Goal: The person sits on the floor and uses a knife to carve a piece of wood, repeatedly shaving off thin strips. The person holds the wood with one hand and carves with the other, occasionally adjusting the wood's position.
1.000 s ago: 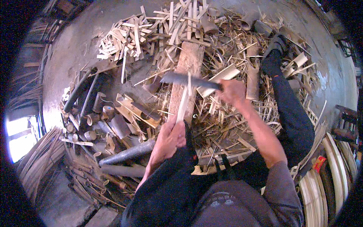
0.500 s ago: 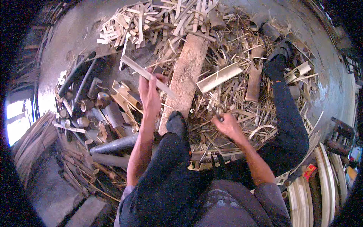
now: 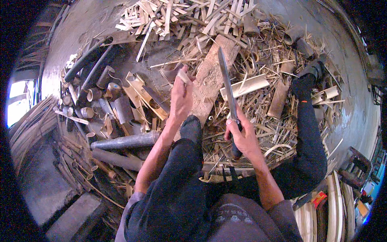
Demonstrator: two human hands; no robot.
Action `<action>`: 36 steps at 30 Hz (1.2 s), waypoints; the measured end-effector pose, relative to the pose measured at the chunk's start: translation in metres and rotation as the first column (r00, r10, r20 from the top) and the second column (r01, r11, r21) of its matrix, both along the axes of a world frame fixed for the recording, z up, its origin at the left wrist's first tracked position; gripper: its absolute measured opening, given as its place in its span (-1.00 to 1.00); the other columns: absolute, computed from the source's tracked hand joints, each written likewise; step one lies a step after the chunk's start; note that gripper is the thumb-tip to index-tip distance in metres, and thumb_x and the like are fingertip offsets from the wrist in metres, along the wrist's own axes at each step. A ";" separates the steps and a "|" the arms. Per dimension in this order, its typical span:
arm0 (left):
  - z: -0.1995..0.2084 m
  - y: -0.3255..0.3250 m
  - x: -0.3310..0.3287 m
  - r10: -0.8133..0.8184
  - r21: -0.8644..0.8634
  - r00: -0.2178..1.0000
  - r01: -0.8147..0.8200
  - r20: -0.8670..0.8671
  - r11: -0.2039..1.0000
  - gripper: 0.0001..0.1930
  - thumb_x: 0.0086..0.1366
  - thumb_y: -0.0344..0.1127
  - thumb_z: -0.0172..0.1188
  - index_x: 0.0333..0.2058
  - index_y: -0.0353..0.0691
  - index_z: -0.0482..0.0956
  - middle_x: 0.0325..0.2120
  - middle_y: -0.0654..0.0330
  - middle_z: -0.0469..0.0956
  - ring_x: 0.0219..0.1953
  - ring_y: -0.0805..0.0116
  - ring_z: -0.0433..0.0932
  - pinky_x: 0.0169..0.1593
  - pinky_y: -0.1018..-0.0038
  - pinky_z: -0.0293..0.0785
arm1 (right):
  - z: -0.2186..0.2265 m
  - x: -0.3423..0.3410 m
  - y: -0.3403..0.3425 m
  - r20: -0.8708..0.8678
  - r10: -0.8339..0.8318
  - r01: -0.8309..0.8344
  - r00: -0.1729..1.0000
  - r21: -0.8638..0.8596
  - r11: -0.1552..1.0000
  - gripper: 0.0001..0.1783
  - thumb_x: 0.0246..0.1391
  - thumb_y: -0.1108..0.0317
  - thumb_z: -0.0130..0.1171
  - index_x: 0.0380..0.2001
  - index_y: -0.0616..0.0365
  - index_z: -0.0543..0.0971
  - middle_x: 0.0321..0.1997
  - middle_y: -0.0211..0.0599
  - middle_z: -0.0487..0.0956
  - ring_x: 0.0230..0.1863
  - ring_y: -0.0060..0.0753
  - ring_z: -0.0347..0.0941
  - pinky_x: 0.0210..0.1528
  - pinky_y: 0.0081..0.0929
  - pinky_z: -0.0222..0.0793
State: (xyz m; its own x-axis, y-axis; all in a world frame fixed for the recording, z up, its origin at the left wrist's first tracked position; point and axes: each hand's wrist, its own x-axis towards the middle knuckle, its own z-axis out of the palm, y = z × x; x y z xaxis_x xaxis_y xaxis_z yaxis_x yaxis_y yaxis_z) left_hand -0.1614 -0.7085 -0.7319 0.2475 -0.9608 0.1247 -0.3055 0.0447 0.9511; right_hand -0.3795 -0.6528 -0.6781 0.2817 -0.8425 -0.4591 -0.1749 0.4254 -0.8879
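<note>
My left hand [image 3: 181, 97] is closed around a bamboo strip [image 3: 184, 77], whose pale end shows at the fingertips; the rest is blurred or foreshortened. This hand hovers over the left edge of a rough wooden plank [image 3: 207, 82]. My right hand [image 3: 246, 139] grips a long knife [image 3: 227, 80] by its dark handle, the blade tilted up and away across the plank's right side. Under the left hand, my dark-covered foot [image 3: 191, 128] presses on the plank's near end. A split bamboo trough [image 3: 246, 87] lies just right of the blade.
A heap of pale bamboo strips [image 3: 169, 16] covers the far floor. Shavings and offcuts [image 3: 262, 129] spread to the right around my other leg [image 3: 310, 121]. Dark bamboo tubes [image 3: 125, 141] and cut sections are piled at left. Long split lengths [image 3: 334, 205] stand at lower right.
The knife has swung up into plain view in my right hand. My left hand has shifted right, and its strip, earlier seen slanting lengthwise, has turned to show mostly its end.
</note>
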 end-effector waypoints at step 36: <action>0.020 0.049 -0.029 -0.395 0.264 0.899 0.434 -0.188 0.861 -0.71 0.10 -0.53 0.16 -0.15 -0.26 0.43 -0.34 -0.06 0.51 -0.29 -0.07 0.51 -0.23 0.25 0.41 | 0.054 0.033 0.008 0.212 -0.153 0.074 0.965 0.341 0.937 -0.55 0.30 -0.06 -0.23 -0.45 0.10 0.30 -0.66 -0.46 0.33 -0.74 -0.64 0.25 -0.73 -0.62 0.19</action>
State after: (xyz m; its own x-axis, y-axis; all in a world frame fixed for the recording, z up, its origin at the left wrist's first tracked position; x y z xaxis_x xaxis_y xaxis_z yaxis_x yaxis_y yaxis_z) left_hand -0.1904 -0.6597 -0.7124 -0.1869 -0.9653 -0.1825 -0.2005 -0.1443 0.9690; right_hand -0.3461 -0.6448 -0.6238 0.3244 -0.6891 -0.6480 0.0852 0.7035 -0.7055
